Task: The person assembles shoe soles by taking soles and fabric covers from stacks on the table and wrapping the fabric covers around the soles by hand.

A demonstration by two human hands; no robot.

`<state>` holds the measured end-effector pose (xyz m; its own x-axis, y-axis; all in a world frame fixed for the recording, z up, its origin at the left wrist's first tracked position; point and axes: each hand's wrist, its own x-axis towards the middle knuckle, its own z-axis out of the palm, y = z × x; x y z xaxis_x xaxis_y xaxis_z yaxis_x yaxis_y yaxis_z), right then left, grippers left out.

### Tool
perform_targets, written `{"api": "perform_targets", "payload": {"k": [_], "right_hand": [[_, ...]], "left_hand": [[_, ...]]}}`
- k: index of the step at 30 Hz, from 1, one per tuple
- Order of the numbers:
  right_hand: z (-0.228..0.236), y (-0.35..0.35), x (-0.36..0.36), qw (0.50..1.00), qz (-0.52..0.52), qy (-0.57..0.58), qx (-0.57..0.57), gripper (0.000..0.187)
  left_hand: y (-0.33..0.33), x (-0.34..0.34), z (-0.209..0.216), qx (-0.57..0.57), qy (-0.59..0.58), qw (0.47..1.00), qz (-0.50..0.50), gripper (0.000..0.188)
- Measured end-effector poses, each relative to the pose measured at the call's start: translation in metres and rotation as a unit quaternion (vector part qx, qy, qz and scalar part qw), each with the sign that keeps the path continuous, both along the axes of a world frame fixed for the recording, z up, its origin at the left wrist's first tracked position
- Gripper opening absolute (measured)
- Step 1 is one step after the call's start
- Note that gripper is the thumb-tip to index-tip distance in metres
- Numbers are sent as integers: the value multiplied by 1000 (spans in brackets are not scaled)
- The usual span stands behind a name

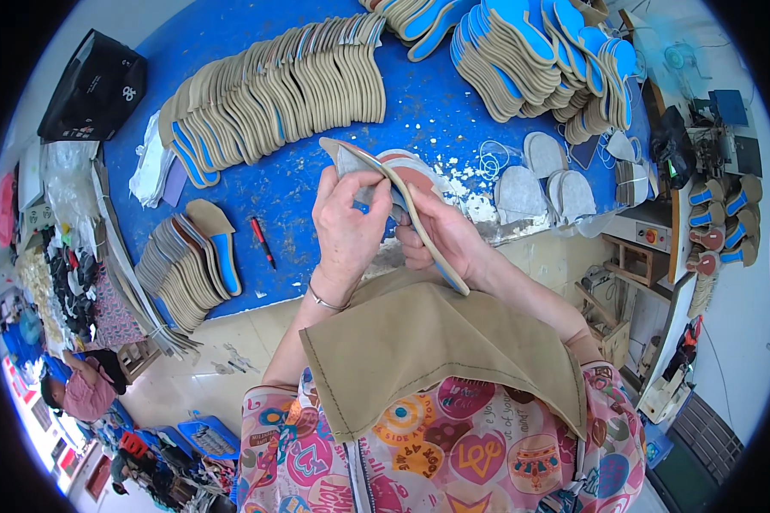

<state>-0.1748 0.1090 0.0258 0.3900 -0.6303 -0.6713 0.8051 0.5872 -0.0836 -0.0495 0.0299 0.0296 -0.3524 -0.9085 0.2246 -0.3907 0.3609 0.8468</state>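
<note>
Insole (418, 224) with tan edge is standing tilted in front of the person, above the near edge of the blue worktable (304, 201). The right hand (449, 232) is gripping it firmly from the side, the fingers curling behind it. The left hand (351, 218) is keeping its fingers narrowly bent against the grey face; a small blue bit is showing there, and I cannot tell what exactly these fingers are pinching. One metal bracelet (327, 301) is circling the left wrist. Behind, a long row of insoles (274, 98) is leaning across the worktable, and a shorter stack (188, 265) is lying at the left, near a red pen (263, 244). Grey rounded pieces (522, 192) are resting at the right, beside loops of white thread (492, 164). A tan apron (436, 342) is covering the lap.
</note>
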Motion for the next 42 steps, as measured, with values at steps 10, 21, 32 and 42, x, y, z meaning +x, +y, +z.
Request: {"api": "perform_targets", "payload": {"k": [10, 21, 32, 42], "right_hand": [[-4, 1, 1, 1000, 7, -12, -3, 41], [-5, -1, 3, 1000, -1, -11, -2, 41], [-5, 0, 4, 1000, 0, -4, 8, 40], [-18, 7, -16, 994, 24, -103, -37, 41]], "left_hand": [[2, 0, 3, 11, 15, 1000, 12, 11], [1, 0, -1, 17, 20, 999, 28, 10], [3, -2, -4, 5, 25, 999, 31, 9], [8, 4, -4, 22, 30, 999, 29, 9]]}}
